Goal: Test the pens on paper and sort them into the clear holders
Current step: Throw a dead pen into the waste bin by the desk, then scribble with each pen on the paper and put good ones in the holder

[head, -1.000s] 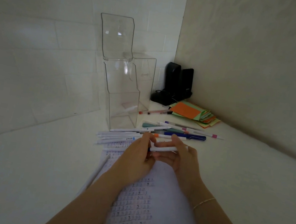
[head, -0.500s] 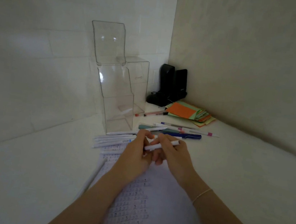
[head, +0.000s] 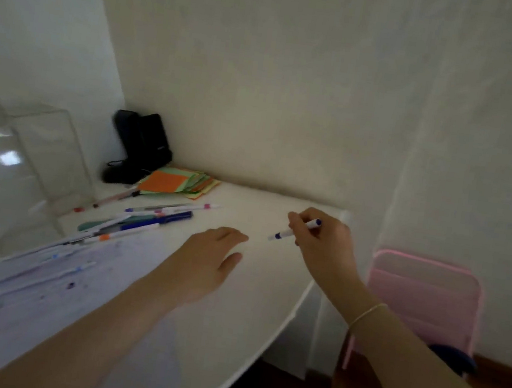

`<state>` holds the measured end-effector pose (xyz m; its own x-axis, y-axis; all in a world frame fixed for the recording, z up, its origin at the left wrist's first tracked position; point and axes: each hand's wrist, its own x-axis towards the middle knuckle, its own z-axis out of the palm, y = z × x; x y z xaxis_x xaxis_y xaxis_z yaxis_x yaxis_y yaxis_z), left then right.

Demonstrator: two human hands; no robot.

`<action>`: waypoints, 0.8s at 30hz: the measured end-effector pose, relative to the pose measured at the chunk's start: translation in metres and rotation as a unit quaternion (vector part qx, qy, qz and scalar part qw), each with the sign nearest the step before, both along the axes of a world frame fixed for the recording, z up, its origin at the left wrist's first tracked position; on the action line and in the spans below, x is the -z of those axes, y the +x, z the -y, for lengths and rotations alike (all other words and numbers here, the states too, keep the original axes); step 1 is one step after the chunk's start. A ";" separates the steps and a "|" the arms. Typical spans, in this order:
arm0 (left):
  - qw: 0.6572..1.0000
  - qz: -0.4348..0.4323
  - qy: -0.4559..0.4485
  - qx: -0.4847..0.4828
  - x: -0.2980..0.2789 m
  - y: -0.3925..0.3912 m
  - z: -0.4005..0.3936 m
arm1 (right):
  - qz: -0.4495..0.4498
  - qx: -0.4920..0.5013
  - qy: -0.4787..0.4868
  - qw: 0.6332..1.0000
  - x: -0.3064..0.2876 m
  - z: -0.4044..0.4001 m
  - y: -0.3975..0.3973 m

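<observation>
My right hand (head: pixel 320 241) grips a white pen (head: pixel 283 235) with blue bands, held above the right part of the white table (head: pixel 261 292). My left hand (head: pixel 207 259) lies flat on the table with relaxed fingers and holds nothing. The printed paper sheet (head: pixel 72 293) lies to the left under my left forearm. Several pens (head: pixel 146 221) are scattered beyond the sheet. The clear holders (head: pixel 24 163) stand at the far left, blurred.
A stack of coloured paper squares (head: pixel 178 182) and a black device (head: pixel 140 146) sit in the back corner. The table's curved edge runs at the right. A pink chair (head: pixel 423 300) stands beyond it, by the wall.
The view has swung to the right. My hands came apart: the right one carried the pen out to the right, the left one let go and dropped flat onto the table.
</observation>
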<state>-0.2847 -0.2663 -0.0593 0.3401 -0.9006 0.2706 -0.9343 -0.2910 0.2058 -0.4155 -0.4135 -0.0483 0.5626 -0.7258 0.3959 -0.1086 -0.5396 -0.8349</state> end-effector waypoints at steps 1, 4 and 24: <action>1.000 0.005 0.006 0.015 0.004 -0.009 0.017 | -0.003 0.025 -0.006 1.000 0.002 0.010 -0.016; 0.999 0.011 0.027 0.045 0.021 -0.034 0.058 | -0.038 0.097 -0.021 0.994 0.020 0.042 -0.065; 0.999 -0.037 -0.016 0.033 0.041 -0.061 0.085 | -0.338 0.062 0.100 0.934 0.113 0.101 -0.135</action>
<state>-0.3461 -0.3512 -0.1007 0.2998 -0.9131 0.2765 -0.9334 -0.2208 0.2829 -0.5501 -0.5142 -0.1613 0.5410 -0.8239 -0.1691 -0.6987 -0.3283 -0.6357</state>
